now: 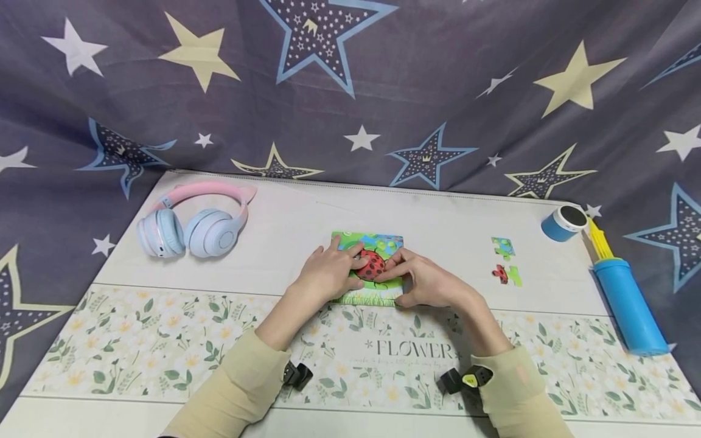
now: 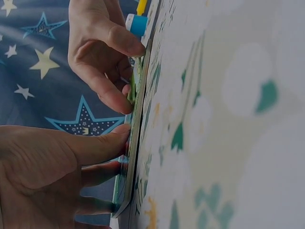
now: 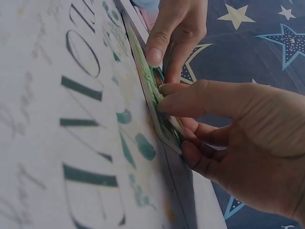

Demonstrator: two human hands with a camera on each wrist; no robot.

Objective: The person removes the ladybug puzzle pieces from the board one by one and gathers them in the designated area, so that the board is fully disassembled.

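Note:
A ladybug jigsaw puzzle [image 1: 378, 295] lies flat on the table, with a red spotted ladybug on green and a blue strip on top. My left hand [image 1: 325, 272] rests over its left side, fingers extended and pressing on the picture. My right hand [image 1: 429, 280] is at the right side, its curled fingers and thumb pinching what seems to be a puzzle piece [image 3: 175, 125]; the fingers hide most of it. Apart to the right lie loose puzzle pieces, a blue-green one [image 1: 502, 247] and a red-and-green one [image 1: 513, 276].
Pink and blue headphones [image 1: 213, 234] lie at the back left. At the far right are a small blue-and-white round container [image 1: 563, 224] and a blue pump with a yellow end [image 1: 630, 307]. A star-patterned cloth [image 1: 383, 109] hangs behind the table with its floral cover [image 1: 219, 347].

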